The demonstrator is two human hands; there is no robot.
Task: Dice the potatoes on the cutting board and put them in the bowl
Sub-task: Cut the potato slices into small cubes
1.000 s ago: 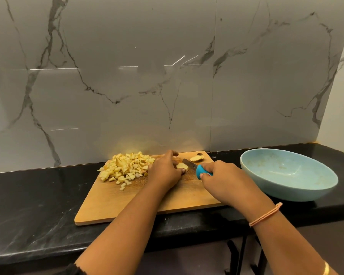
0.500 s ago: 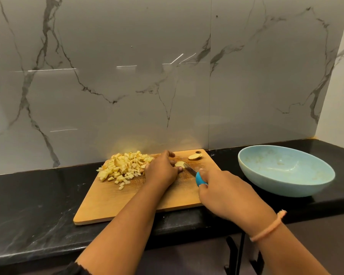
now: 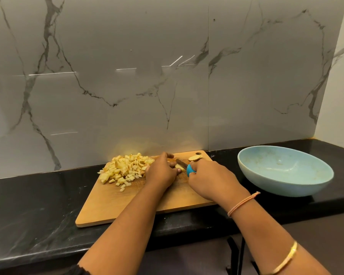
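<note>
Head: right hand (image 3: 211, 180) on knife (image 3: 191, 169), left hand (image 3: 160, 172) on potato (image 3: 178, 166)

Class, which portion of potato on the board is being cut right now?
The small piece held by the left hand, with the knife on it. The diced pile lies to its left; the round slice sits alone by the board's far corner.

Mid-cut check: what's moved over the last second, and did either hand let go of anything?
The right hand drew the knife back toward the person, then pushed it forward again and slightly left, nearer the left hand, slicing the potato piece. Nothing was taken or let go. The diced pile, loose slice, cutting board and bowl stayed put.
</note>
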